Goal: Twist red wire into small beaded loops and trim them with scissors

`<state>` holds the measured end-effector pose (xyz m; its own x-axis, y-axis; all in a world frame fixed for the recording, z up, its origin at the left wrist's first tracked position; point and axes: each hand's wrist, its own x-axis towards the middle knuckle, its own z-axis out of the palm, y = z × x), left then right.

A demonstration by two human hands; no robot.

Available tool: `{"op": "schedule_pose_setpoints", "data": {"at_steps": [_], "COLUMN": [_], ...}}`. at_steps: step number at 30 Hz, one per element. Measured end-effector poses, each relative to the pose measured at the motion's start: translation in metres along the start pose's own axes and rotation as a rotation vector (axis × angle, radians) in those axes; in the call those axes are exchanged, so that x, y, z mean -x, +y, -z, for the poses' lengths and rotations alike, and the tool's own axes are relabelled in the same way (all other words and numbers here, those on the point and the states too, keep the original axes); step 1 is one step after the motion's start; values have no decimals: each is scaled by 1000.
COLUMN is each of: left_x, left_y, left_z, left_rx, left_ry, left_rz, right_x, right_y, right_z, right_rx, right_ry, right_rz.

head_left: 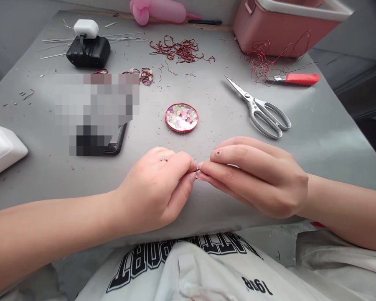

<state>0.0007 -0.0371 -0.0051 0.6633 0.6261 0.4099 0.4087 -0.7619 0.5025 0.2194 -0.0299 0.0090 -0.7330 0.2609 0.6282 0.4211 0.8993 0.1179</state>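
Observation:
Just above the table's front edge, my left hand (158, 188) and my right hand (257, 175) meet fingertip to fingertip. Between them shows a tiny bit of a thin dark red strand (197, 169), mostly covered by the fingers. My left thumb and forefinger pinch it from one side; the fingertips of my right hand close on it from the other. Beyond the hands lies a small round red-rimmed lid (182, 130) holding several pale and coloured beads (181, 115). Silver scissors (258, 110) lie partly open behind my right hand.
Cut red strands (183, 49) lie in a heap at the back, with finer red threads (266, 62) beside a red-handled cutter (302, 79). A pink bin (275, 31) stands back right. Left are a black phone (120, 140), a black box (89, 52) and a white object (4, 148).

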Motion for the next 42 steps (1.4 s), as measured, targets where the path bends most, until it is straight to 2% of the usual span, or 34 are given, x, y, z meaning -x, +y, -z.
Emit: {"op": "schedule_pose_setpoints", "data": {"at_steps": [4,6,10,16,18,21,24,28,35,37,39,42], "left_x": [2,2,2,2,1,0,-1,1,-5,-7,-9,-9], "left_y": [0,0,-2,-4,-4,-2,-1,-1,-2,0,2,3], "left_z": [-1,-2,-2,-1,0,0,1,1,2,5,7,9], "left_rx": [6,2,-35,-100,-104,-68,-2,73,381,472,531,554], "left_ry": [-39,-39,-23,28,43,56,35,2,-64,-66,-83,-90], "left_rz": [-7,-19,-29,-77,-81,-40,49,141,225,305,363,345], "right_x": [4,3,-1,-9,-10,-11,-12,-12,-10,-11,-12,-13], "right_y": [3,4,5,6,7,7,8,8,2,-1,-5,-11], "right_z": [-5,-6,-5,-2,-3,-3,-2,0,0,1,2,4], "right_rx": [-83,-182,-568,-1321,-1465,-1495,-1418,-1373,-1319,-1155,-885,-624], "right_ry": [-37,-84,-186,-412,-453,-415,-341,-256,-205,-132,-31,59], "right_rz": [32,-21,-312,-904,-1041,-1153,-1163,-1087,-989,-915,-795,-638]}}
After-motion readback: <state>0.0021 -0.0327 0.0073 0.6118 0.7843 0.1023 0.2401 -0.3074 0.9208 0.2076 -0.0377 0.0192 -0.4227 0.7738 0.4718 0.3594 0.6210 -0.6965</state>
